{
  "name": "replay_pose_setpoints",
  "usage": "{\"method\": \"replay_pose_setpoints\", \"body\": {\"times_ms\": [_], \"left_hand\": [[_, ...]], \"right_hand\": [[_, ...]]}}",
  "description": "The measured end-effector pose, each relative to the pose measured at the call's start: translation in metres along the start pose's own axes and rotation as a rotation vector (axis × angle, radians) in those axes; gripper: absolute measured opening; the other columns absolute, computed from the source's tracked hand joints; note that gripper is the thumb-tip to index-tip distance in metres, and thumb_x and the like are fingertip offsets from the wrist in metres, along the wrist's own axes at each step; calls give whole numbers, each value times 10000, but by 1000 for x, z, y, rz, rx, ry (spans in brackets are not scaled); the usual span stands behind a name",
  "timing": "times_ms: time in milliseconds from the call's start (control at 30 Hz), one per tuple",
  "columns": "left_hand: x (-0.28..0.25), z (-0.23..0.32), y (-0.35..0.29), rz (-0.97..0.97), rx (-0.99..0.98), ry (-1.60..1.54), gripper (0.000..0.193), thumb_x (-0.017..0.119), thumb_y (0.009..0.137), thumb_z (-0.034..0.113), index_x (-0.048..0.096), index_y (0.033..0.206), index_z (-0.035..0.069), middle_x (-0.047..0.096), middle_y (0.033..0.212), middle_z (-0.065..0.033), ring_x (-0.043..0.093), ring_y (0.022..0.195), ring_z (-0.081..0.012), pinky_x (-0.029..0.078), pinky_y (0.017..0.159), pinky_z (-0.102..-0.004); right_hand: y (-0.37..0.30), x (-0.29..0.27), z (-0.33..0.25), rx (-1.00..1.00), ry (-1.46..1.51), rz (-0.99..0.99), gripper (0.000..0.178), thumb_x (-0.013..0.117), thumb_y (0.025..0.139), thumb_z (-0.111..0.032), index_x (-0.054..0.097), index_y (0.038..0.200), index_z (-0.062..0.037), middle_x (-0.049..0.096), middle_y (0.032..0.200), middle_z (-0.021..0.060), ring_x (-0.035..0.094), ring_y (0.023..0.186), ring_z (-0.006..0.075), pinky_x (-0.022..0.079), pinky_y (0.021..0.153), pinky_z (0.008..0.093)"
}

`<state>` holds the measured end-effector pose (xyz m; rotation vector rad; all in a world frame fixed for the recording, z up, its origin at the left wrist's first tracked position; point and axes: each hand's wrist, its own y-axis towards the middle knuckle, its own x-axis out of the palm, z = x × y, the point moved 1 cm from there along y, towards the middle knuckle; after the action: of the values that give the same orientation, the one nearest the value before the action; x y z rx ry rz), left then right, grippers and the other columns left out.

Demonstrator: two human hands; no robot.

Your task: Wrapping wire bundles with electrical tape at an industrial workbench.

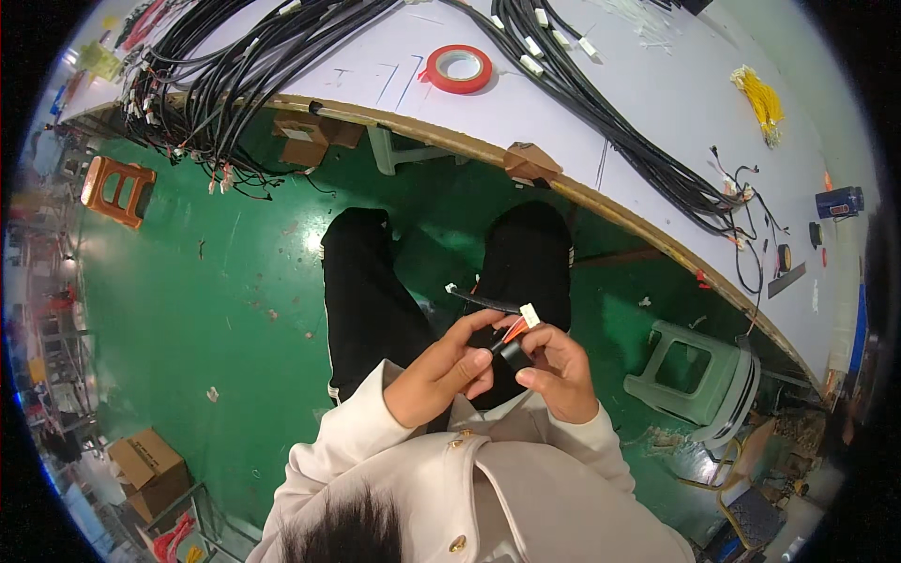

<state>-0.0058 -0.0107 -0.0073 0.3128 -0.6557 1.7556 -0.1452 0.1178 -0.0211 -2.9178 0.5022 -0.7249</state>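
Above my lap, my left hand (441, 375) is closed, thumb and fingers pinching a black cable of a wire harness. Short red, orange and white wires run from it to a white plug connector (530, 316). A thin black branch (483, 300) of the harness reaches left and ends in a small white connector (451, 289). Close beside it, my right hand (560, 371) is curled around a small black cylindrical piece (515, 355) just below the plug; it may be a roll of black tape, but I cannot tell.
The white table (375, 75) ahead carries bundled black cables (601, 108), a red tape roll (459, 69) and yellow wires (756, 103). More cables (235, 103) hang over its left edge. Stools stand left (119, 191) and right (694, 375); a cardboard box (148, 464) sits lower left.
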Motion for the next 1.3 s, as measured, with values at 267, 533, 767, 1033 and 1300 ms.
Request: {"method": "replay_pose_setpoints", "body": {"times_ms": [267,533,767,1033,1300], "left_hand": [[5,9,0,88,47,183,362,389,974,144,416,1318,31,414,657,6,379,604,-71,337,566,-200],[10,-4,5,349,336,660,353,508,889,26,517,1241,49,519,627,-87,504,522,-171,420,511,-284],[10,4,7,411,492,1207,473,549,766,-81,554,1213,73,587,680,-145,575,552,-282,454,495,-326],[11,-1,8,581,397,1041,450,603,778,39,527,1218,98,547,601,-94,563,508,-253,447,450,-353],[7,4,8,531,510,1294,153,634,803,84,551,923,36,582,641,-134,590,557,-304,453,488,-375]], "right_hand": [[-1,3,-7,-19,3,7,232,649,751,-25,515,940,-4,458,1193,123,446,1039,155,339,902,293],[-9,2,-4,-92,-73,-26,175,680,734,-7,539,838,-4,453,1205,156,428,1140,211,309,970,336],[-15,10,-8,-78,-71,65,182,681,723,-86,523,785,-17,473,1214,180,563,1021,279,402,922,394],[-10,18,-17,-18,229,90,148,630,803,-75,489,805,-29,463,1188,166,557,1019,259,429,909,385],[-1,28,-23,-34,74,136,243,571,838,-170,493,981,11,504,1159,207,563,1019,306,459,905,425]]}}
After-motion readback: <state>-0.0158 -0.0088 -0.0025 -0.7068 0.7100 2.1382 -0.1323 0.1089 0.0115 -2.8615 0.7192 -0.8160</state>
